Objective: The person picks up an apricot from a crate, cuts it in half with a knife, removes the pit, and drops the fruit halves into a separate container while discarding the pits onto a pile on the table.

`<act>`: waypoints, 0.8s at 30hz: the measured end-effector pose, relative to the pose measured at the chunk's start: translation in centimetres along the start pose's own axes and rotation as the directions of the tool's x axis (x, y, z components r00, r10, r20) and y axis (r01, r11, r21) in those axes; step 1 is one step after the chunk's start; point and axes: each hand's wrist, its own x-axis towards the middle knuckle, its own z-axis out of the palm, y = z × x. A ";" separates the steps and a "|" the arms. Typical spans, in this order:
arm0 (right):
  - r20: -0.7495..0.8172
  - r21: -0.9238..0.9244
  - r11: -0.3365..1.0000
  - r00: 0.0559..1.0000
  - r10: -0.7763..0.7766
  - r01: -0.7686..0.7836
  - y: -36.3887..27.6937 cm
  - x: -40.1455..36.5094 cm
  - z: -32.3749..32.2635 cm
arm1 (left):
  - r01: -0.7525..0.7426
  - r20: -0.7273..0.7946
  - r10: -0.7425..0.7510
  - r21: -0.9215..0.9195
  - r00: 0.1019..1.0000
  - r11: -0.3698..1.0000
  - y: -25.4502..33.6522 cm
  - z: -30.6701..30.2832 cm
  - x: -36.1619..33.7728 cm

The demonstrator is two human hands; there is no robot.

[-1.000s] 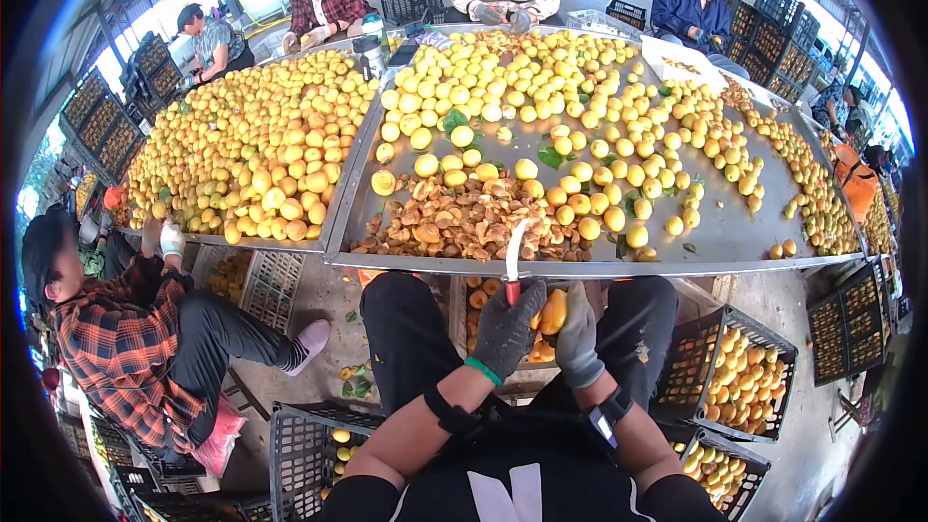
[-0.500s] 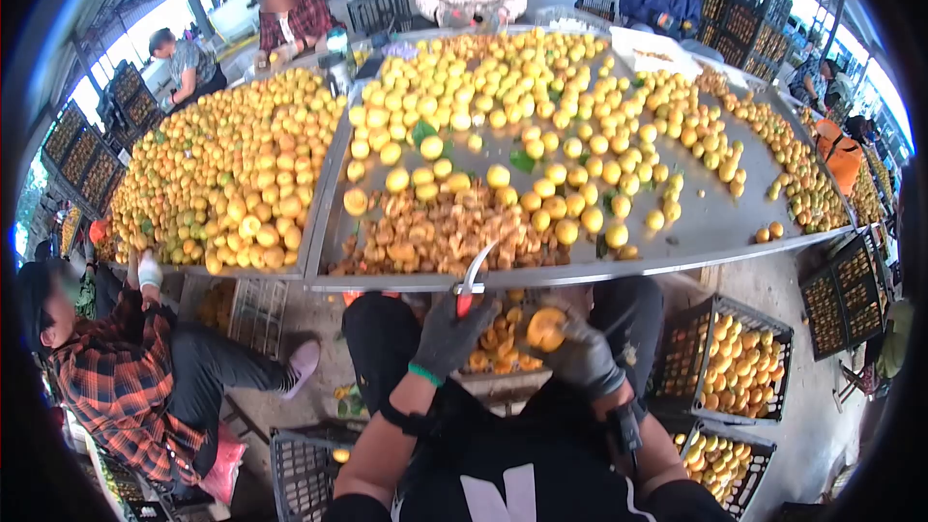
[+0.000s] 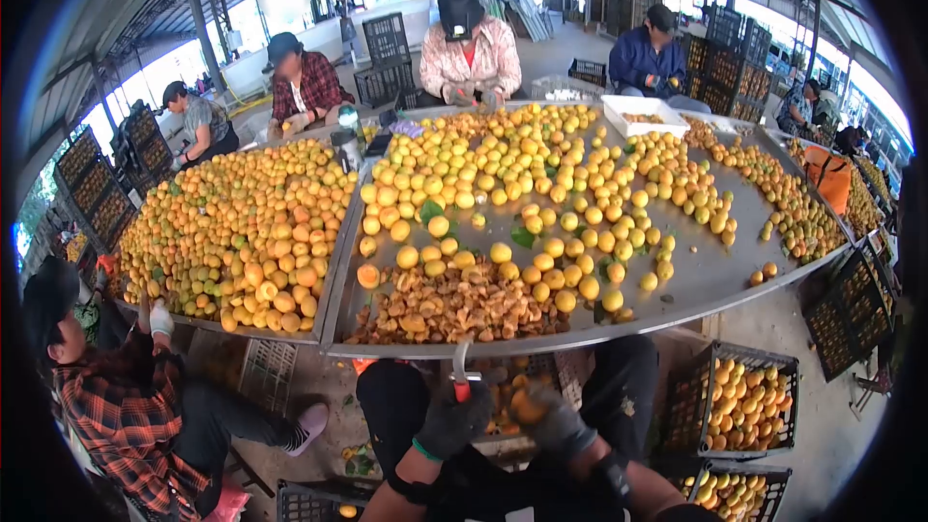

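Gloved in dark grey, my left hand (image 3: 452, 423) grips a curved-blade knife (image 3: 461, 367) by its red handle, with the blade pointing up at the table's front edge. My right hand (image 3: 556, 425), also gloved and slightly blurred, holds a yellow-orange apricot (image 3: 527, 406) to the right of the knife, apart from it. Below and behind the hands, a crate of cut fruit (image 3: 503, 394) is partly hidden. A heap of brownish cut pieces (image 3: 454, 307) lies on the metal table (image 3: 710, 275) just beyond its front rim.
Whole apricots (image 3: 242, 232) cover much of the table. Full crates (image 3: 749, 396) stand at my right, and another crate (image 3: 314, 501) is at lower left. A person in a plaid shirt (image 3: 126, 416) sits at my left; several others sit across. A white tray (image 3: 643, 116) lies at the back.
The view has tilted up, so the table and hands appear lower. My right hand's apricot has turned and is more blurred. The knife stays in my left hand.
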 end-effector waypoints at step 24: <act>0.064 -0.345 0.825 0.866 0.496 -0.447 0.3 -4.1 5.6 | -0.032 0.351 0.191 -0.412 0.917 0.911 -2.4 -1.4 0.9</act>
